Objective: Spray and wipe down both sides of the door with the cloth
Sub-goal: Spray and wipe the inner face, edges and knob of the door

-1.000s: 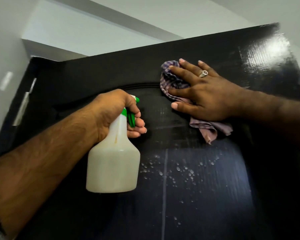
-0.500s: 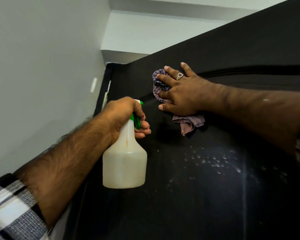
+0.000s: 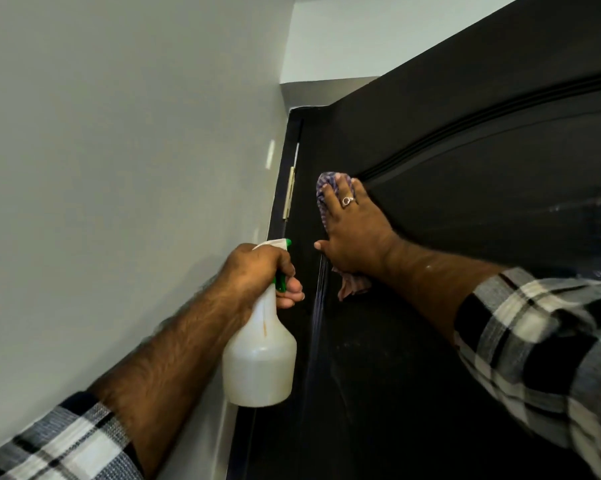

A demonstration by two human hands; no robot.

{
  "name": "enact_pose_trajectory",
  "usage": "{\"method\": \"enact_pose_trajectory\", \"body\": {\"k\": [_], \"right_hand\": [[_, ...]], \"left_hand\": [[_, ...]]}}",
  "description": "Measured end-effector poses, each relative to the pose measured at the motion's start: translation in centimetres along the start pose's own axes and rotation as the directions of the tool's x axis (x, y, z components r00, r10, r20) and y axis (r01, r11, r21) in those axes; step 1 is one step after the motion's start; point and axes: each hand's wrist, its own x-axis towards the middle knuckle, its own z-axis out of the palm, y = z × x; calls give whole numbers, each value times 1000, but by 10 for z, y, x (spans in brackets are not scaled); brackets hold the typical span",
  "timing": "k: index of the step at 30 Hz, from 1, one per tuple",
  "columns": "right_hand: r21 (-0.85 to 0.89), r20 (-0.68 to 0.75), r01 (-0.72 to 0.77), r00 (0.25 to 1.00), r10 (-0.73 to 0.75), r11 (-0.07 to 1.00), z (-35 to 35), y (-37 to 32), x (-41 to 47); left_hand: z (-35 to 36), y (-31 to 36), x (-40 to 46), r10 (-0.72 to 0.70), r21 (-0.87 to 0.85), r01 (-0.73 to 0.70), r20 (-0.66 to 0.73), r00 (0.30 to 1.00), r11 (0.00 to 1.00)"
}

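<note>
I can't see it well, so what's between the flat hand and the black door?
In the head view, a purple checked cloth lies between the right hand and the dark glossy door, pressed flat.

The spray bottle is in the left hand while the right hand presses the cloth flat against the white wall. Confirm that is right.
Not quite. The head view shows the right hand pressing the cloth flat against the dark door, near its hinge edge, not against the white wall. The rest holds: the left hand grips the spray bottle.
</note>
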Motion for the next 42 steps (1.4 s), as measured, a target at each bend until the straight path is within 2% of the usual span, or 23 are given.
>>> {"method": "enact_pose_trajectory", "body": {"k": [3,8,13,18,21,26,31,33,37,42], "right_hand": [[38,-25,7,1000,-6,999,8,-15,-19],[17,-47,-3,999,4,1000,0,-1,-79],[-14,-115,-103,988,101,995,-15,49,-160],[-64,-217,-239,951,220,969,-30,110,-248],[-121,-229,-332,926,300,935,-44,142,-294],[-145,-283,-464,866,413,874,-58,182,-364],[-116,-334,-569,794,508,814,-65,194,-422],[-95,-343,-573,787,514,814,-65,192,-429],[-83,-337,-570,788,515,817,-62,186,-410],[-59,-326,-550,799,505,833,-52,180,-369]], "left_hand": [[2,-4,-2,0,3,0,28,1000,1000],[18,9,-12,-10,-22,12,76,997,1000],[53,29,-46,18,-21,-14,178,984,1000],[102,46,-88,58,-72,-36,331,942,997],[134,47,-115,58,-117,-6,446,893,993],[191,34,-158,58,-171,68,641,765,983],[226,17,-180,43,-182,134,733,679,974],[232,12,-181,34,-169,129,722,691,977],[229,5,-166,32,-169,101,642,766,980],[205,-1,-139,71,-184,54,611,788,981]]}}
